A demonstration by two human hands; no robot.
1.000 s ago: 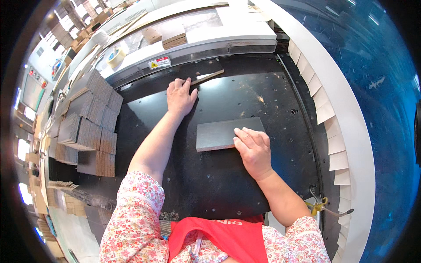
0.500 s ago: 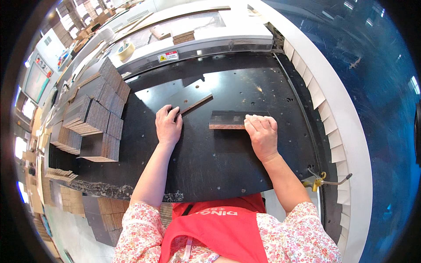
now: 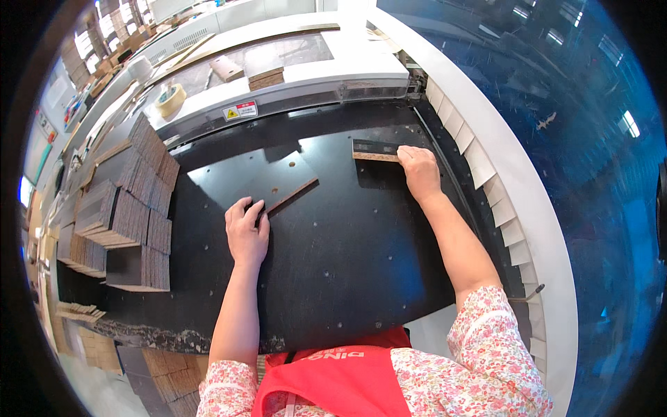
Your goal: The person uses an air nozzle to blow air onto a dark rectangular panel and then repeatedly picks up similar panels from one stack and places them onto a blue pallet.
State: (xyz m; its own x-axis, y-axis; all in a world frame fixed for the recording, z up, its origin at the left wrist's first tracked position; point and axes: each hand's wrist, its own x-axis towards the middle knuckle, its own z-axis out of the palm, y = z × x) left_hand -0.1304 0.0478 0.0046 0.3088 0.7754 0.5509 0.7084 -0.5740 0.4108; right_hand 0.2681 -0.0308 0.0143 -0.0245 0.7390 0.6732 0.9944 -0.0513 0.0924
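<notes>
My left hand (image 3: 247, 233) pinches the near end of a narrow dark board strip (image 3: 295, 195), which slants away to the right over the black tabletop (image 3: 313, 257). Toward the far right of that table, my right hand (image 3: 420, 171) grips the right end of a wider dark board (image 3: 369, 149). A brown chipboard edge shows along its near side, and my fingers hide its right end. The two pieces are apart from each other.
Stacks of dark-faced chipboard pieces (image 3: 132, 201) stand on the left of the table. Beyond the far edge, a white machine ledge (image 3: 333, 75) carries a tape roll (image 3: 171, 100) and a small board stack (image 3: 266, 78). Pleated white flaps (image 3: 479, 163) line the right side.
My right hand has carried the wider board farther away across the table. My left hand stays on the narrow strip, while the whole view has shifted slightly.
</notes>
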